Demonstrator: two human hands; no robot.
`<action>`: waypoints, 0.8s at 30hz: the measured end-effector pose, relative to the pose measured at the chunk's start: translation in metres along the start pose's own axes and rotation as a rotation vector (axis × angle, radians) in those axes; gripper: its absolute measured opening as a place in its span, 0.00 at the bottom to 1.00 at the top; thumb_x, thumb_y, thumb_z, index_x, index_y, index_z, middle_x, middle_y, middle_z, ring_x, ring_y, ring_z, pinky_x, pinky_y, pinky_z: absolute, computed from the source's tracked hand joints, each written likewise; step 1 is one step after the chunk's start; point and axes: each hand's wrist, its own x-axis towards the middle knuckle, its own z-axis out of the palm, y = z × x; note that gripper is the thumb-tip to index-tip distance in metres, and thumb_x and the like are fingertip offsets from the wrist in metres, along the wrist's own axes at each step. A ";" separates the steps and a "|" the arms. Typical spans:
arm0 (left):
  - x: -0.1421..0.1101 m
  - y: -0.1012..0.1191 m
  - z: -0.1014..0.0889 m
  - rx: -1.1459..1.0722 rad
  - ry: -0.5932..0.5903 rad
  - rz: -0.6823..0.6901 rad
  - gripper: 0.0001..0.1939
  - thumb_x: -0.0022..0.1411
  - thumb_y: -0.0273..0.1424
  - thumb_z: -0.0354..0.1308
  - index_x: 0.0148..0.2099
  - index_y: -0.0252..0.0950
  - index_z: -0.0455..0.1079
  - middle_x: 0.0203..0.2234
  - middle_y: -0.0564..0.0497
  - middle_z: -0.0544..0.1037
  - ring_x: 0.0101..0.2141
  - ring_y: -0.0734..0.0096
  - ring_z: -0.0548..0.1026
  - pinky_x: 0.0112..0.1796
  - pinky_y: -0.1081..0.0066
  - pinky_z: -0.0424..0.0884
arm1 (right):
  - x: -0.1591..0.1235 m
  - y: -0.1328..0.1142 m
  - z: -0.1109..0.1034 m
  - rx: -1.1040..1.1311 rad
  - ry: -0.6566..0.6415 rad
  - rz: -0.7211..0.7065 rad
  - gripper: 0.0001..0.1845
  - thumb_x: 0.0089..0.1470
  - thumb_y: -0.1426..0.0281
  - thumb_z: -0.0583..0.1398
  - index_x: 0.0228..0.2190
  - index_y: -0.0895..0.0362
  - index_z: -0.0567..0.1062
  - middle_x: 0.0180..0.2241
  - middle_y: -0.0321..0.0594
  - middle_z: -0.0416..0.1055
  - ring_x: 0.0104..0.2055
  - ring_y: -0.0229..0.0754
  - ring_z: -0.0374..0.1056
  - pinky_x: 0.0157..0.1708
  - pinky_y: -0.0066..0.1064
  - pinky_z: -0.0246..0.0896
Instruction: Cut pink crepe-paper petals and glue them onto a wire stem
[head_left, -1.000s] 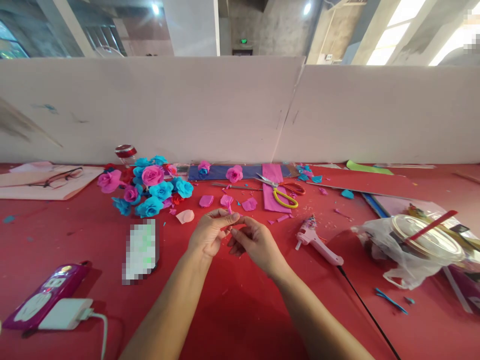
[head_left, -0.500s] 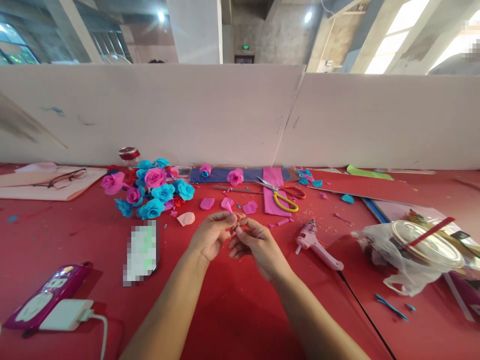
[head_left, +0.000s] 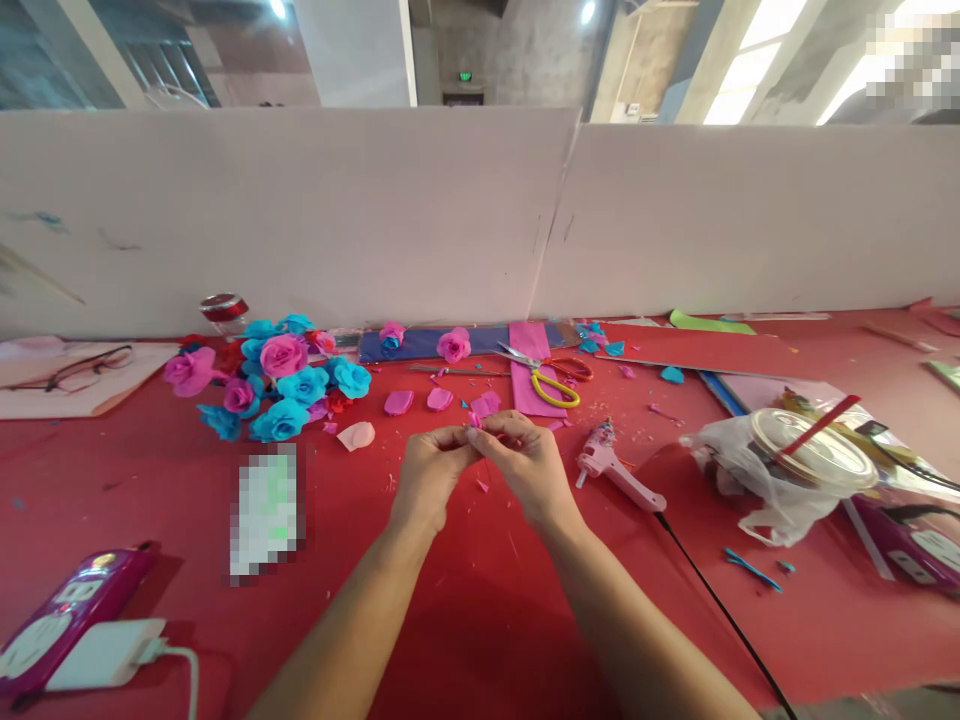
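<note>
My left hand [head_left: 435, 470] and my right hand [head_left: 525, 462] meet above the middle of the red table. Their fingertips pinch together on a small piece of pink crepe paper [head_left: 475, 421], mostly hidden by the fingers. Just beyond the hands lie pink paper petals [head_left: 439, 399] and a square pink scrap [head_left: 485, 403]. Scissors with yellow and red handles [head_left: 555, 385] rest on a pink paper strip [head_left: 528, 345]. To the right of my right hand lies a pink glue gun [head_left: 622, 478]. A bunch of blue and pink paper roses [head_left: 289, 390] stands to the left.
A phone [head_left: 264, 515] with a blurred screen and a purple power strip [head_left: 79, 610] with a white charger lie at left. A lidded cup in a plastic bag [head_left: 787, 470] stands at right. The glue gun's black cord runs to the near edge. A white partition [head_left: 300, 210] borders the back.
My hands have drawn closer, both now pinching the pink paper, whose tip stood up from my left fingers before. A small pink scrap now shows below them. The view has shifted right.
</note>
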 end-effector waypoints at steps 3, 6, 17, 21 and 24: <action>-0.002 -0.002 0.001 0.067 -0.168 -0.038 0.10 0.44 0.33 0.70 0.31 0.37 0.79 0.24 0.52 0.79 0.32 0.70 0.74 0.40 0.70 0.66 | 0.003 0.002 -0.004 0.104 0.050 0.074 0.08 0.46 0.65 0.65 0.23 0.56 0.77 0.25 0.35 0.69 0.30 0.36 0.63 0.29 0.28 0.58; -0.001 -0.002 -0.002 0.046 -0.314 -0.114 0.09 0.48 0.35 0.67 0.32 0.36 0.78 0.26 0.49 0.79 0.31 0.71 0.74 0.37 0.72 0.66 | 0.005 0.001 -0.007 0.301 0.044 0.237 0.12 0.43 0.62 0.67 0.23 0.57 0.75 0.18 0.30 0.62 0.20 0.32 0.56 0.19 0.25 0.51; 0.003 0.000 -0.004 0.026 -0.258 -0.075 0.09 0.47 0.35 0.68 0.30 0.35 0.79 0.23 0.47 0.79 0.28 0.68 0.75 0.36 0.69 0.69 | 0.001 0.002 -0.001 0.212 0.112 0.192 0.15 0.40 0.59 0.68 0.24 0.58 0.75 0.19 0.34 0.67 0.19 0.34 0.61 0.19 0.27 0.58; 0.003 0.001 -0.004 0.052 -0.243 -0.071 0.08 0.47 0.34 0.67 0.28 0.34 0.79 0.22 0.47 0.79 0.27 0.67 0.75 0.35 0.69 0.69 | 0.002 0.006 -0.003 0.050 0.128 0.082 0.14 0.45 0.59 0.65 0.23 0.57 0.77 0.24 0.38 0.69 0.25 0.37 0.63 0.23 0.28 0.59; 0.003 -0.001 -0.004 0.055 -0.229 -0.066 0.06 0.47 0.32 0.67 0.28 0.35 0.79 0.22 0.47 0.79 0.26 0.69 0.74 0.34 0.69 0.68 | 0.001 0.006 -0.002 -0.013 0.116 0.040 0.12 0.49 0.61 0.63 0.25 0.57 0.78 0.27 0.38 0.68 0.29 0.38 0.64 0.26 0.28 0.59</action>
